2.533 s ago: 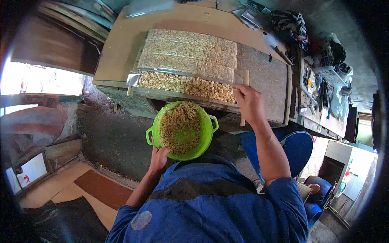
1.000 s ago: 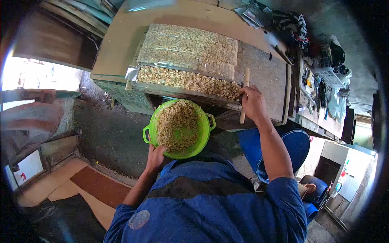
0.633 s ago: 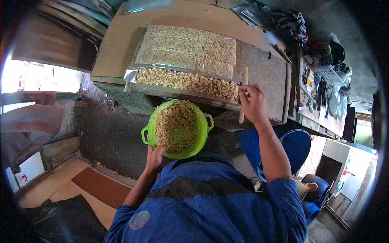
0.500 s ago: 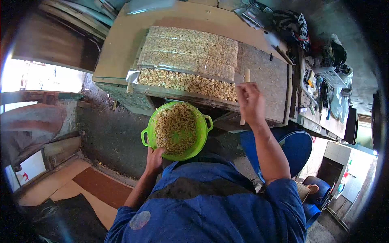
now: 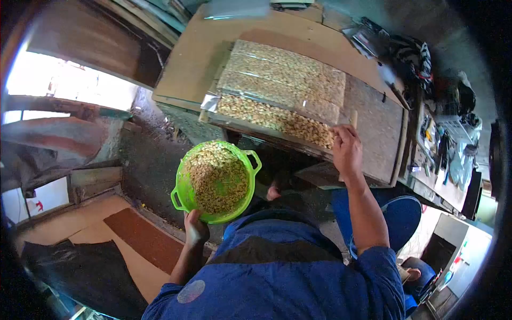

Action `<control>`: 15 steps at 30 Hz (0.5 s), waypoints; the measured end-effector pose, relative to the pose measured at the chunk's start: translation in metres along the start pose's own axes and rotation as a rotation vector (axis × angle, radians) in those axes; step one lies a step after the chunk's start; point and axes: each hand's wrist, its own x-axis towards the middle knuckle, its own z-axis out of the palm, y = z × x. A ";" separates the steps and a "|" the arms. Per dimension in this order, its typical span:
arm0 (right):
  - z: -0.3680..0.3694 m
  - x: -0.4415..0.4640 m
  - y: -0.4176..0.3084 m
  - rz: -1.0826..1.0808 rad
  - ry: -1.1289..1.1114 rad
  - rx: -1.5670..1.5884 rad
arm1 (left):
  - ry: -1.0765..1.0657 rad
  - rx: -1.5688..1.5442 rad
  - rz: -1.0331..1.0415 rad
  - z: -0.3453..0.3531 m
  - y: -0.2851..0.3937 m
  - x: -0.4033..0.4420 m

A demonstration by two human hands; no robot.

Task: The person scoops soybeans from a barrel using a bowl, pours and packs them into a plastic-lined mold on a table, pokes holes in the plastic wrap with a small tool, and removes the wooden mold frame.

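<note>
- Green basin point(image 5: 250, 184), head view: held before the torso, near the table's point(image 5: 376, 133) front edge, partly filled with pale pieces point(image 5: 213, 181).
- Left hand point(image 5: 196, 226): gripping the basin's rim.
- Right hand point(image 5: 346, 149): fingers curled at the uncovered row's point(image 5: 272, 118) right end; cannot tell whether pinching anything.

Over the last second the left hand point(image 5: 196, 226) has swung the green plastic bowl point(image 5: 218, 217) leftward, from before the middle of the workbench's point(image 5: 376, 128) front edge to near its left front corner. Light now brightens the pieces point(image 5: 210, 156) at the bowl's far side, and a foot point(image 5: 273, 193) has come into sight.
</note>
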 end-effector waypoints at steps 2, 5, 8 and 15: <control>0.000 0.002 -0.002 -0.025 0.033 -0.112 | 0.055 0.099 0.073 -0.013 0.010 0.005; -0.004 0.003 -0.009 -0.052 0.001 -0.084 | 0.112 -0.827 -0.410 -0.033 0.047 0.024; -0.007 -0.002 0.006 -0.006 0.110 -0.076 | 0.272 -0.784 -0.301 -0.043 0.053 0.048; -0.014 -0.060 0.096 0.417 0.253 0.155 | 0.336 -0.829 -0.239 -0.067 0.031 0.138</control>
